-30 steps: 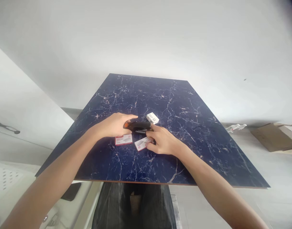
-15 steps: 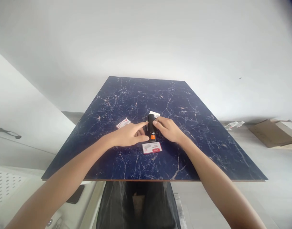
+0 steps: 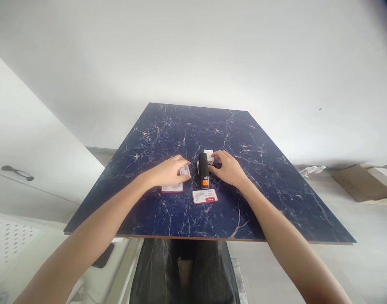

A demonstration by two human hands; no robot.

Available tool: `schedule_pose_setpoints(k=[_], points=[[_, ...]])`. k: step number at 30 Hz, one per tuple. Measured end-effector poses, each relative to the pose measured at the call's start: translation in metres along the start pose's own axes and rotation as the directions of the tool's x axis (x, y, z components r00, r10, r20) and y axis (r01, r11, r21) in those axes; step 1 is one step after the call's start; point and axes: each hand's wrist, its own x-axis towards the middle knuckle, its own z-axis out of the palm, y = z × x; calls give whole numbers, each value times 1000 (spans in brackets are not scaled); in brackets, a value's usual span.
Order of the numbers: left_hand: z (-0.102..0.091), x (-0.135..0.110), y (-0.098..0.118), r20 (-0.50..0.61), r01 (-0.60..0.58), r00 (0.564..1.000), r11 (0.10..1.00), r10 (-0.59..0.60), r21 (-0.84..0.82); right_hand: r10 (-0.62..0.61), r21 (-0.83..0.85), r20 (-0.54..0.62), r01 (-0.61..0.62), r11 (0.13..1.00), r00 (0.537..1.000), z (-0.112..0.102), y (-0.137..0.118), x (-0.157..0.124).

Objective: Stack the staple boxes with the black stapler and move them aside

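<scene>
A black stapler (image 3: 204, 170) with an orange end facing the near edge is laid lengthwise on the dark blue marbled surface (image 3: 263, 198), pointing away. A small white box (image 3: 184, 170) with red print is held at its left side under the fingers of the left hand (image 3: 168, 171). A second flat box (image 3: 172, 188) is seen just nearer, partly covered by that hand. A third box (image 3: 205, 196) lies label up just in front of the stapler. A fourth white box (image 3: 209, 156) is touched at the stapler's far right by the right hand (image 3: 228, 169).

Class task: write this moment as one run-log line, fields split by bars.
left hand on small box | right hand touching white box | black stapler between hands | table blue marble
</scene>
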Motion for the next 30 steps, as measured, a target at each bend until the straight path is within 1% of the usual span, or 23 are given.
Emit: schedule_pose_setpoints(k=[2,3,5,6,8,10,12,14,16,17,18,20,22,23,26,28,30], points=[[7,2,13,15,-59,998,996,60,-72,-28,13,-58,28,1000,998,2,-2,-1],[8,2,18,24,-75,997,991,78,-107,-47,23,-66,48,999,997,4,-2,-1],[4,-1,23,57,-79,994,984,89,-158,-75,48,-56,77,996,996,5,-3,-1],[-1,-4,23,73,-72,994,985,84,-158,-69,62,-55,73,995,996,4,-3,-1],[-14,-13,18,93,-51,994,994,60,-95,-18,97,-66,24,995,998,1,-4,-1],[-29,-21,8,108,-23,994,999,19,40,51,144,-67,-41,989,996,-4,-7,-1],[-40,-27,0,191,39,980,992,-62,124,86,184,-48,-76,980,995,-7,-10,-2],[-45,-29,-6,294,85,948,988,-119,128,79,204,-39,-70,977,996,-7,-14,-1],[-46,-28,-8,355,117,924,988,-145,100,72,221,-40,-61,973,997,-6,-16,-1],[-46,-26,-7,355,128,922,987,-154,94,74,236,-35,-63,970,997,-5,-16,0],[-44,-25,-6,329,136,931,986,-160,96,79,254,-27,-70,965,996,-5,-16,0],[-40,-21,-1,211,134,965,985,-154,107,91,285,-9,-85,955,996,-4,-15,0],[-32,-17,6,104,91,990,993,-98,76,84,298,6,-82,951,996,-3,-13,1],[-28,-15,11,84,60,994,997,-64,40,77,300,11,-77,951,997,-3,-12,2],[-17,-9,22,104,6,995,999,0,-53,78,278,8,-78,957,997,-7,-11,3],[-12,-6,24,74,1,997,999,2,-48,121,199,-47,-109,974,992,-15,-16,-3],[-9,-4,21,49,-15,999,999,17,-42,159,71,-143,-150,986,977,-28,-31,-19]])
